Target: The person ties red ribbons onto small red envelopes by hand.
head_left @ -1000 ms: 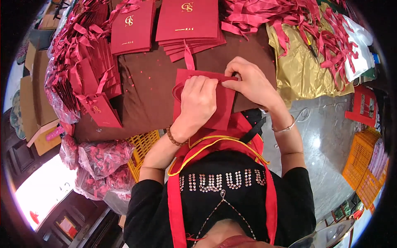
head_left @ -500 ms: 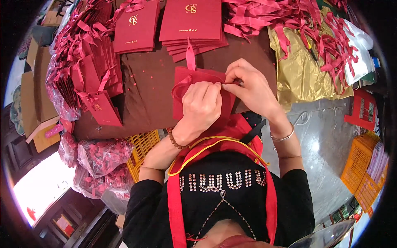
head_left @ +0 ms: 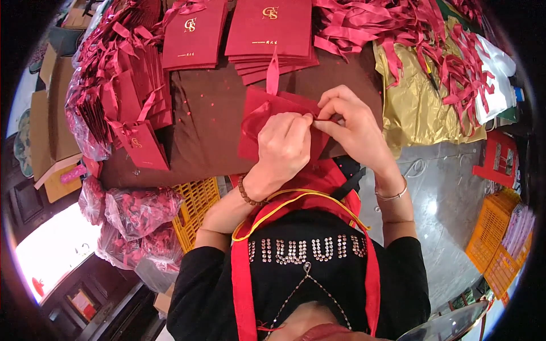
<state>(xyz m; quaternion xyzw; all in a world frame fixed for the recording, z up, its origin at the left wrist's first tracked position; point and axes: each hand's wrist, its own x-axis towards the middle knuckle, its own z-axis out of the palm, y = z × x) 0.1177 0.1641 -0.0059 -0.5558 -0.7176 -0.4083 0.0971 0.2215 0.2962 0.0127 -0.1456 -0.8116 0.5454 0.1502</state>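
Observation:
A small dark red paper gift bag (head_left: 250, 145) lies at the table's near edge, right in front of my body. From its far edge a pink-red ribbon loop (head_left: 273, 75) sticks up, and another stretch of red ribbon (head_left: 257, 115) curves across it toward my left hand. My left hand (head_left: 283, 142) is closed in a pinch over the bag. My right hand (head_left: 354, 119) meets it fingertip to fingertip, thumb and forefinger pinching the ribbon at the bag's right side. The fingers partly hide the spot where they meet.
Stacks of flat red bags (head_left: 270, 28) stand at the far side, with more ribboned bags (head_left: 136, 96) at left. Loose red ribbons (head_left: 352, 25) spread over gold plastic sheeting (head_left: 404, 113) at far right. Plastic-wrapped bundles (head_left: 139, 213) and a yellow crate (head_left: 196, 210) sit below the table's left.
Both hands stay pinched together over the bag, with only a slight shift of the fingers. The whole view has moved a little.

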